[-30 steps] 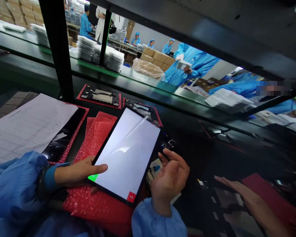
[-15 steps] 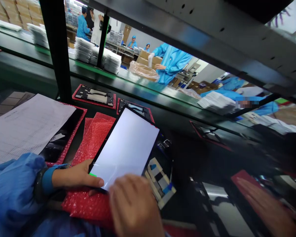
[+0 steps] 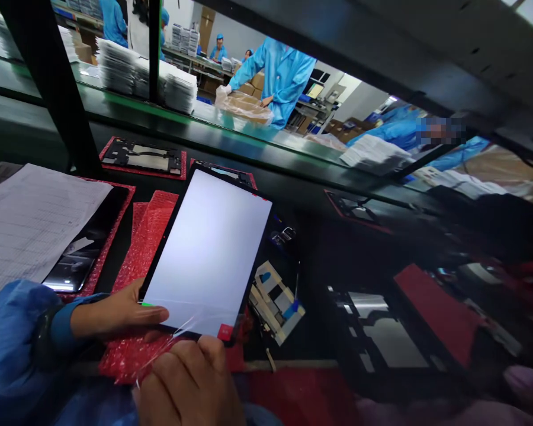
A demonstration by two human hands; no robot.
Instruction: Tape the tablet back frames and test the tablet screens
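The left hand (image 3: 115,312) pinches the bright screen (image 3: 206,254), lower left. The right hand (image 3: 189,384), fingers pressed together, pinches the clear film (image 3: 173,338). Pull it slow and flat.

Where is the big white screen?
In the head view, the white screen is left of centre over red bubble wrap, left hand gripping its near corner, right hand just below.

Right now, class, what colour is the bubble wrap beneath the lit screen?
Red. The head view shows it best: the bubble wrap lies under the screen.
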